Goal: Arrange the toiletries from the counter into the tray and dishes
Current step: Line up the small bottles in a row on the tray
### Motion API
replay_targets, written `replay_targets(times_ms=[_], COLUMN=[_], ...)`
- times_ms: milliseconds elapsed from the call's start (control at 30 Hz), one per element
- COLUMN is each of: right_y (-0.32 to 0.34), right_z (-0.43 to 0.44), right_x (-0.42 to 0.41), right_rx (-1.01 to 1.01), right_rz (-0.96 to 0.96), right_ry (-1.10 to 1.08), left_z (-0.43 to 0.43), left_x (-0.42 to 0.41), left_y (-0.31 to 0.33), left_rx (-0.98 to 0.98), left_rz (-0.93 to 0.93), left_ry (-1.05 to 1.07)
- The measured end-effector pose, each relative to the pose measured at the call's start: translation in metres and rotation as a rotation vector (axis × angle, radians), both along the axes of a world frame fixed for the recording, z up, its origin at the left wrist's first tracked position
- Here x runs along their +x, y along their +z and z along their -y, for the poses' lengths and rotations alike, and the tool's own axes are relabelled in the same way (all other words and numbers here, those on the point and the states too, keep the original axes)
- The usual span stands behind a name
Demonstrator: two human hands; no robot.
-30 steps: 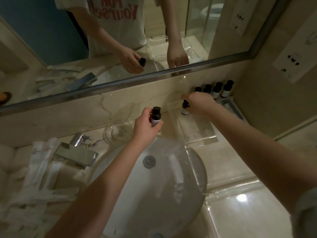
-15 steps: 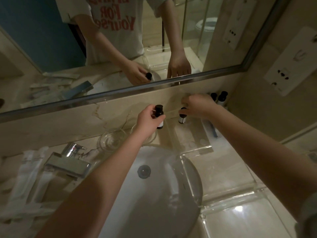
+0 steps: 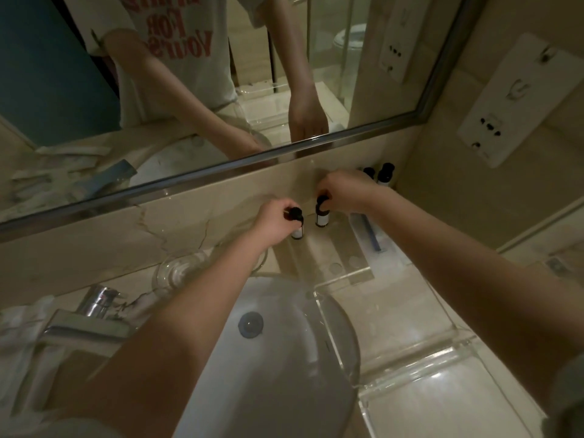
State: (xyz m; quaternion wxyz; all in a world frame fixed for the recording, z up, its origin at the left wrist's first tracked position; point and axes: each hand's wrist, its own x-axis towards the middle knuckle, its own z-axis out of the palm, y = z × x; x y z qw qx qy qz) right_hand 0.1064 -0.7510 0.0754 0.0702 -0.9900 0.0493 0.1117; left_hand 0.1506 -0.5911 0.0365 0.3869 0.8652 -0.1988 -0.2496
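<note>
My left hand grips a small dark-capped bottle with a white label, upright at the back left of the clear acrylic tray. Just to its right, my right hand pinches the cap of a second small bottle, which stands upright near the back wall. Two more dark bottles stand in the back right corner, partly hidden by my right hand. A clear glass dish sits left of the tray, behind my left forearm.
A white basin with a drain lies below my arms. A chrome tap and several white wrapped packets are at the left. A wrapped toothbrush lies at the tray's right. A second clear tray sits nearer me. A mirror runs above.
Both hands have come down toward the back of the tray, each bringing its bottle lower. The left bottle now stands close beside the right one.
</note>
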Motion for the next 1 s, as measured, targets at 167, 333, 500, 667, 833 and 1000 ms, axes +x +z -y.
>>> replay_targets(times_ms=[167,333,500,667,833,1000], right_y=[0.000,0.001,0.003,0.008,0.017,0.012], right_z=[0.003,-0.001,-0.002,0.003,0.005,0.000], right_x=[-0.002,-0.003,-0.005,0.000,0.013,0.026], right_rx=[0.026,0.039,0.049,0.027,-0.005,-0.045], right_rz=[0.003,-0.003,0.002,0.040,0.076,0.076], right_ry=[-0.010,-0.013,0.015,0.003,-0.010,0.015], left_z=[0.004,0.003,0.009,0.017,0.015,0.013], left_x=[-0.001,0.001,-0.006,0.001,0.020,0.030], left_y=[0.002,0.011,0.012,0.023,0.037,0.034], left_rx=[0.089,0.165,0.287,0.315,0.300,0.355], left_rz=[0.096,0.112,0.277,0.314,0.412,0.518], left_ry=[-0.150,-0.169,-0.130,-0.138,-0.144,-0.205])
